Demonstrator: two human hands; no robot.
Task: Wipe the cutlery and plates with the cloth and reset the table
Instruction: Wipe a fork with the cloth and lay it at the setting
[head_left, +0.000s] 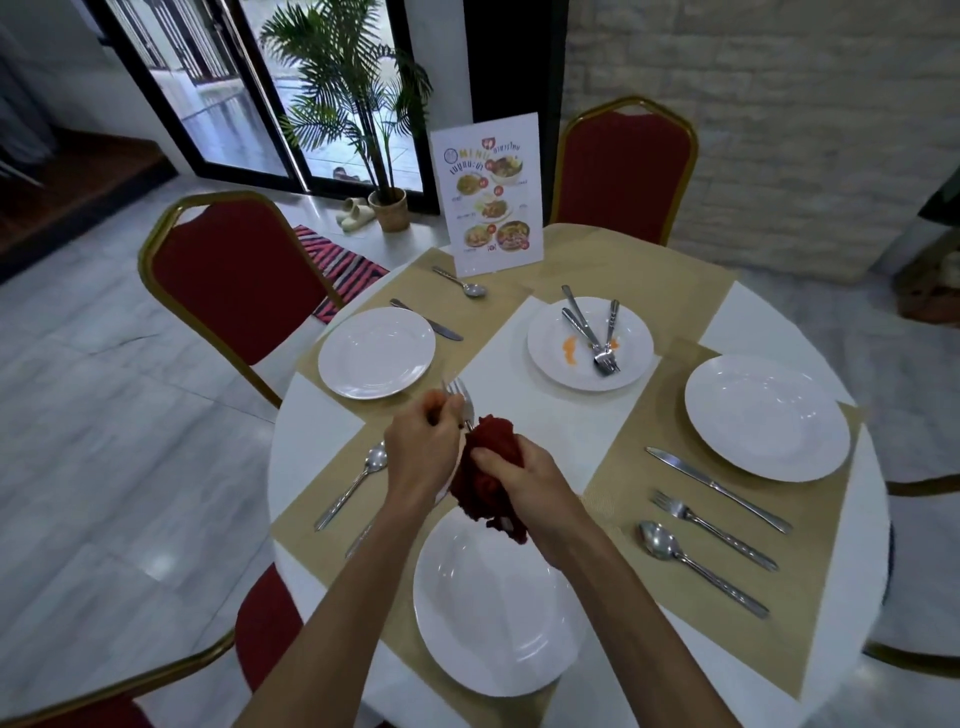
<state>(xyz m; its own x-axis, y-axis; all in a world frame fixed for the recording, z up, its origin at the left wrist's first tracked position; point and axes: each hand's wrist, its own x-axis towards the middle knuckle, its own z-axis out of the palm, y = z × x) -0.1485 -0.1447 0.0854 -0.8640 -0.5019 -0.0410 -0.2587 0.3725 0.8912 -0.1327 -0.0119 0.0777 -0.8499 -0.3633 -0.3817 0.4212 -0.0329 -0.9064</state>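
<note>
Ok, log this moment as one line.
step: fork wipe | left hand: holds fork | right hand: grips red cloth | pending: stained plate

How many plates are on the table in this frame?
4 plates: the near plate before the person, the right plate, the far-left plate, and the soiled plate holding cutlery at the far middle. The red cloth could hide another.

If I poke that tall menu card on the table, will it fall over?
Probably. The menu card stands upright, tall and thin on a narrow foot, so a poke near the top would likely tip it. It looks like a light sheet, so a low push might slide it instead.
</note>
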